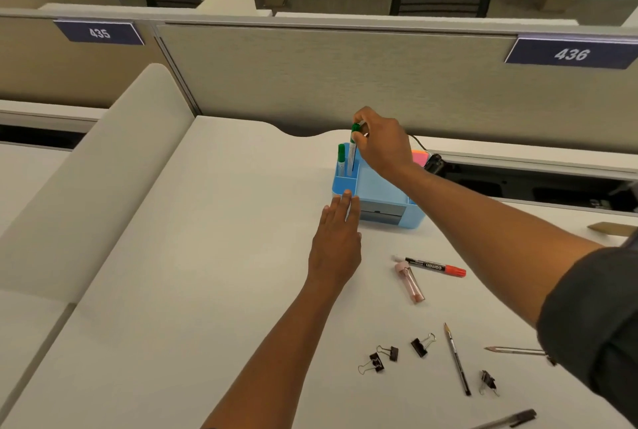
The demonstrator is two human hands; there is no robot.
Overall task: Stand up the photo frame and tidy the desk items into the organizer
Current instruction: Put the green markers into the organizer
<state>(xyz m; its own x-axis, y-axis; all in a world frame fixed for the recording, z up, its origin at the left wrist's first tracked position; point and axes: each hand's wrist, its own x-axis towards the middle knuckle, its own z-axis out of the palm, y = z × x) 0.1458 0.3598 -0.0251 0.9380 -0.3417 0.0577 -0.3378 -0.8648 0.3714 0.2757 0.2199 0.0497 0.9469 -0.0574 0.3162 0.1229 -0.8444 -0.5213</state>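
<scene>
A light blue organizer [376, 187] stands on the white desk [207, 256] near the partition. My right hand [383, 145] pinches the top of a green-capped marker [353, 149], which stands upright in the organizer's back left slot. A second green marker [341, 159] stands beside it. My left hand [336, 239] lies flat with its fingertips touching the organizer's front left corner. A red-capped marker [435, 266], a pink tube [410, 283], several black binder clips [386, 354], two pencils [457, 359] and a pen [511, 420] lie loose on the desk. A brown frame edge [612, 228] lies flat at the right.
Bright sticky notes [419, 156] and a black cable [433, 163] sit behind the organizer. A grey partition [345, 76] with labels 435 and 436 closes off the back. A cream divider [103, 170] borders the desk on the left. Two black chairs stand beyond.
</scene>
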